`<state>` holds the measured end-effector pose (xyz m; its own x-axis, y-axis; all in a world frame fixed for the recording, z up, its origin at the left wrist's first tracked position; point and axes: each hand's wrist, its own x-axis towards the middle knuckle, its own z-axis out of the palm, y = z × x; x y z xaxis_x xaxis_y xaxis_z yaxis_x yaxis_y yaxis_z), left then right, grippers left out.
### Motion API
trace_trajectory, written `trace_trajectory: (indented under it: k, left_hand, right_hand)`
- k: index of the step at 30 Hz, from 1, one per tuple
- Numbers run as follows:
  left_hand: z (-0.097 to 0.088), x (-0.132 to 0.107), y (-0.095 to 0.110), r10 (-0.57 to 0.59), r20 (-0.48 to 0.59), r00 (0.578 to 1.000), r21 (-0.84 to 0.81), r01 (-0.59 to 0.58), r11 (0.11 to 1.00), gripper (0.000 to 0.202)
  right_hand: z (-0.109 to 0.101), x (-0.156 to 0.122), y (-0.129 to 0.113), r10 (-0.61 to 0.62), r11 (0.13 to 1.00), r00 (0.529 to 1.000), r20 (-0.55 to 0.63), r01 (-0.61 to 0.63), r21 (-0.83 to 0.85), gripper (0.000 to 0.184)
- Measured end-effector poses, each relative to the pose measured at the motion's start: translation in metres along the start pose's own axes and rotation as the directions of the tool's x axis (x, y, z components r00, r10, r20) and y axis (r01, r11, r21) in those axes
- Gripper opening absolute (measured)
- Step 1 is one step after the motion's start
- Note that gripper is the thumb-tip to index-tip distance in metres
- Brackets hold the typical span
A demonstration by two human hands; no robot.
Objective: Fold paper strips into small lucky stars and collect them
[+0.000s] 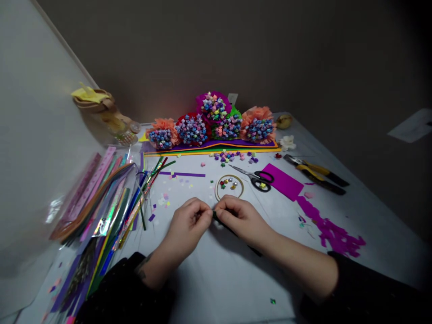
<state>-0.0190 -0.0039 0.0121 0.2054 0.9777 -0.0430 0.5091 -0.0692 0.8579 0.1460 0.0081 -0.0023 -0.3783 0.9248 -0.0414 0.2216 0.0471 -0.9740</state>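
Observation:
A narrow dark green paper strip (254, 250) runs from between my fingertips down and to the right, passing under my right hand (245, 221). That hand is closed, its thumb and forefinger pinching the strip near its upper end. My left hand (189, 225) meets it fingertip to fingertip, also pinched closed at the strip's end; the fold there is mostly hidden. Just beyond the hands lies a round ring-shaped tray (242, 186) with several small shiny paper stars (235, 185) inside. Scissors (251, 176) with black handles rest beyond my right hand.
Bundles of coloured paper strips (116, 220) cover the left side. Star-filled paper flowers (192, 129) line the back, with loose stars (229, 156) before them. To the right are magenta paper (281, 181), crumpled magenta shreds (337, 236) and yellow-black pliers (315, 174). A green star (273, 301) lies near the front.

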Motion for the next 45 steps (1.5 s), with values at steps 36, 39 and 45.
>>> trace_trajectory:
  k: [36, 39, 45]
  left_hand:
    - [0.001, -0.006, 0.001, 0.092, -0.057, 0.994, -0.117, -0.098, 0.988, 0.016]
    - [0.002, -0.007, -0.001, 0.077, -0.064, 0.995, -0.151, -0.086, 0.985, 0.013]
    - [0.003, -0.007, -0.005, 0.022, -0.036, 0.999, -0.246, -0.031, 0.969, 0.009]
  right_hand:
    - [0.005, -0.011, -0.005, -0.213, 0.977, 0.953, -0.216, 0.214, -0.016, 0.006]
    - [0.004, -0.009, -0.006, -0.201, 0.979, 0.958, -0.205, 0.205, -0.004, 0.007]
    - [0.004, -0.006, -0.005, -0.155, 0.981, 0.973, -0.169, 0.172, 0.091, 0.007]
